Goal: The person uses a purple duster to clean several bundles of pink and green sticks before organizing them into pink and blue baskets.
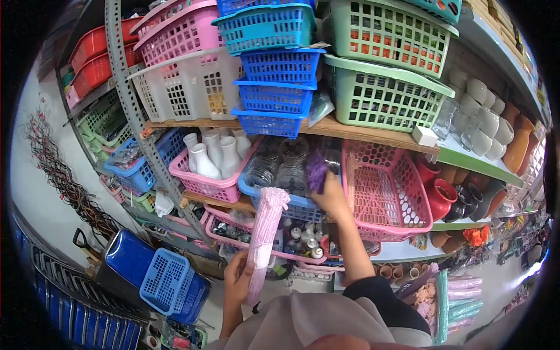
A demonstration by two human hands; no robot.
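Note:
My left hand [237, 276] is closed around a long, pale pink bundle of thin stems [267, 224] with a white band. The bundle stands nearly upright in front of the shelves. Over a blue basket [294, 207], my right hand [332, 198] is closed on a crinkled purple bundle [317, 170]; its fingertips are partly hidden. Beside that bundle, stacks of clear round plastic pieces [290, 174] fill the basket.
A pink basket [421, 219] stands right of my right hand, and another with white vases [205, 162] stands left. Stacked green baskets [387, 88] and blue baskets [279, 93] rest on the wooden shelf above. A metal post [153, 146] runs down at left, near a blue chair [129, 256].

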